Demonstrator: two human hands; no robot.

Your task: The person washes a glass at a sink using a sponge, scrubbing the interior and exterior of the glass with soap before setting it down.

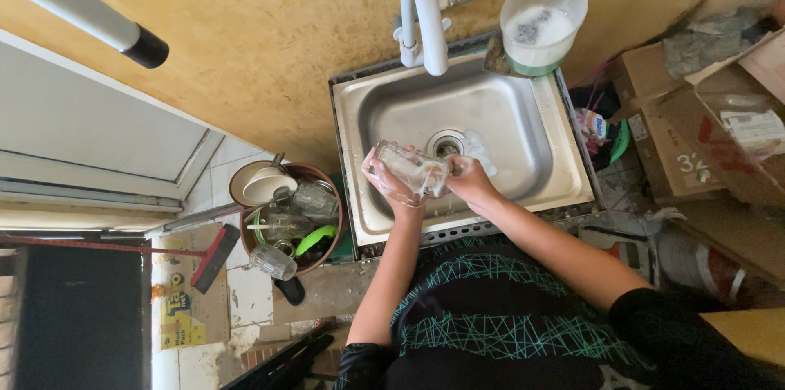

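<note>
A clear glass tumbler (413,168) lies on its side over the front of a dull stainless-steel sink (523,124), just short of the round drain (446,145). The left hand (388,181) cradles it from below, fingers curled around the base end and pinching the smooth wall; the right hand (468,176) closes over the mouth end, and its fingers seem to reach inside the rim, though the view is too small to be sure. The glass bridges the two hands, touching both.

A white curved tap (421,10) arches over the basin from a rough ochre wall. On the sink's back corner stands a translucent plastic tub (544,18) holding white foam. To the left, on the floor, a brown round basin (288,214) holds glass mugs, a white bowl and a green plastic piece. A red-headed broom (214,257) lies beside it, over a yellow printed sheet (181,304). To the right sit brown cardboard boxes (679,128), one bearing a white rectangular label and red markings, with a small colourful packet (595,124) wedged between box and sink.
</note>
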